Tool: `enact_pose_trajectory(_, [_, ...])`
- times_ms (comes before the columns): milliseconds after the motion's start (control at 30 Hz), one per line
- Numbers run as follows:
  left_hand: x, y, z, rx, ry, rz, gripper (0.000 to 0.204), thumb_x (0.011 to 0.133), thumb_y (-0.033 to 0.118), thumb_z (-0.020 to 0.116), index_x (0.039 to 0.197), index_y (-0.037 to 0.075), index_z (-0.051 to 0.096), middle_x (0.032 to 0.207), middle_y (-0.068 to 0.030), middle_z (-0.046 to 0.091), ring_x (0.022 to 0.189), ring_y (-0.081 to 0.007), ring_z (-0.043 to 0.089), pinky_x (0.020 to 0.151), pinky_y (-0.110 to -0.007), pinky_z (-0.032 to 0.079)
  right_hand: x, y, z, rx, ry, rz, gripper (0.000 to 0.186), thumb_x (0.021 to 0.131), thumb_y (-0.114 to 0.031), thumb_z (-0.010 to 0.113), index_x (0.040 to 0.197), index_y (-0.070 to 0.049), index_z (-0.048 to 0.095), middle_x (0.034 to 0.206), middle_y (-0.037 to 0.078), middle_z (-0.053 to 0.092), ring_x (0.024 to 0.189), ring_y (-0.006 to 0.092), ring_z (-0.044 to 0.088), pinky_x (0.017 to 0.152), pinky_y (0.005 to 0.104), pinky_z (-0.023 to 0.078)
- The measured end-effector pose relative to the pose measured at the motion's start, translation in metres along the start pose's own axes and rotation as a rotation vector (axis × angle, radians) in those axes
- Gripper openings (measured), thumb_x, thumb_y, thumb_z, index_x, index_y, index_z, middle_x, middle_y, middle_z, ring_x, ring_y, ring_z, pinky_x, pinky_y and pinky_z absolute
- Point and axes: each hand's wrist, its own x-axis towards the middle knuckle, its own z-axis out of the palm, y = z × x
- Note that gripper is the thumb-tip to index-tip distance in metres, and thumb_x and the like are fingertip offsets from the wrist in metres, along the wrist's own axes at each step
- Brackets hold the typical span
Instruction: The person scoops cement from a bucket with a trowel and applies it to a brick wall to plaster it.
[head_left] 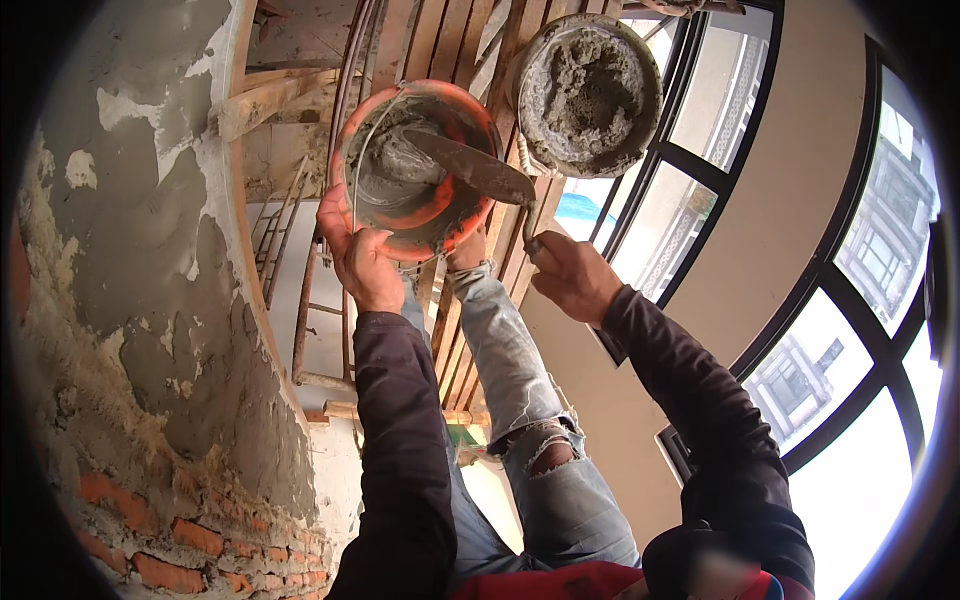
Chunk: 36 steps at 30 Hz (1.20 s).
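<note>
My left hand (365,262) is closed on the near left rim of an orange bucket (440,232), which is tilted toward me. A thin wire handle crosses the bucket's left side. Wet grey mortar (385,165) lies inside it. In my right hand (573,275) is the handle of a trowel (478,168); its long, mortar-smeared blade reaches over the bucket's right rim, with the tip at the mortar. Beyond my right hand stands a second, mortar-crusted bucket (590,95) with more grey mortar in it.
To the left rises a wall (170,290), partly plastered, with bare brick (160,575) low down. Wooden planks (450,45) run under the buckets and my feet. A rusty metal scaffold frame (300,330) stands beside them. Dark-framed windows (850,330) are at the right.
</note>
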Motion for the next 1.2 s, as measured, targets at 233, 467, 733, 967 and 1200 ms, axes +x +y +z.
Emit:
enact_pose_trajectory(233, [0.000, 0.005, 0.001, 0.068, 0.017, 0.025, 0.066, 0.066, 0.000, 0.043, 0.132, 0.004, 0.044, 0.152, -0.0137, 0.036, 0.139, -0.0275, 0.036, 0.117, -0.040, 0.027, -0.069, -0.013, -0.129, -0.238, 0.140, 0.265, 0.021, 0.085, -0.010, 0.062, 0.102, 0.001, 0.060, 0.085, 0.018, 0.064, 0.078, 0.0353, 0.064, 0.071, 0.0416, 0.051])
enact_pose_trajectory(467, [0.002, 0.000, 0.012, 0.105, -0.007, 0.050, 0.065, 0.066, 0.000, 0.044, 0.132, 0.005, 0.044, 0.155, -0.0138, 0.033, 0.144, -0.0277, 0.028, 0.119, -0.040, 0.021, 0.067, 0.006, -0.243, -1.246, -0.119, 0.368, 0.025, 0.083, -0.006, 0.058, 0.105, 0.004, 0.062, 0.098, 0.023, 0.068, 0.100, 0.0372, 0.067, 0.086, 0.0447, 0.053])
enact_pose_trajectory(733, [0.001, -0.001, 0.007, 0.067, -0.013, 0.059, 0.064, 0.068, 0.000, 0.047, 0.131, 0.006, 0.045, 0.156, -0.0136, 0.034, 0.144, -0.0265, 0.028, 0.120, -0.039, 0.019, 0.082, 0.020, -0.107, -0.859, 0.230, 0.382, 0.025, 0.090, -0.005, 0.047, 0.111, 0.004, 0.057, 0.096, 0.024, 0.070, 0.095, 0.0379, 0.070, 0.085, 0.0454, 0.056])
enact_pose_trajectory(967, [-0.002, 0.000, 0.006, -0.017, -0.019, 0.020, 0.063, 0.067, 0.000, 0.046, 0.130, 0.005, 0.044, 0.156, -0.0132, 0.035, 0.146, -0.0274, 0.027, 0.121, -0.039, 0.018, -0.010, 0.026, -0.162, -0.806, 0.195, 0.251, 0.024, 0.090, -0.016, 0.059, 0.108, 0.000, 0.055, 0.084, 0.023, 0.064, 0.086, 0.0422, 0.065, 0.079, 0.0545, 0.050])
enact_pose_trajectory(1200, [0.000, 0.001, 0.009, 0.034, -0.002, 0.002, 0.064, 0.067, -0.001, 0.044, 0.131, 0.005, 0.044, 0.156, -0.0121, 0.034, 0.146, -0.0280, 0.026, 0.120, -0.040, 0.020, 0.084, 0.057, -0.202, -1.197, -0.030, 0.298, 0.020, 0.090, -0.014, 0.056, 0.093, 0.001, 0.068, 0.102, 0.022, 0.069, 0.099, 0.0404, 0.067, 0.089, 0.0462, 0.053])
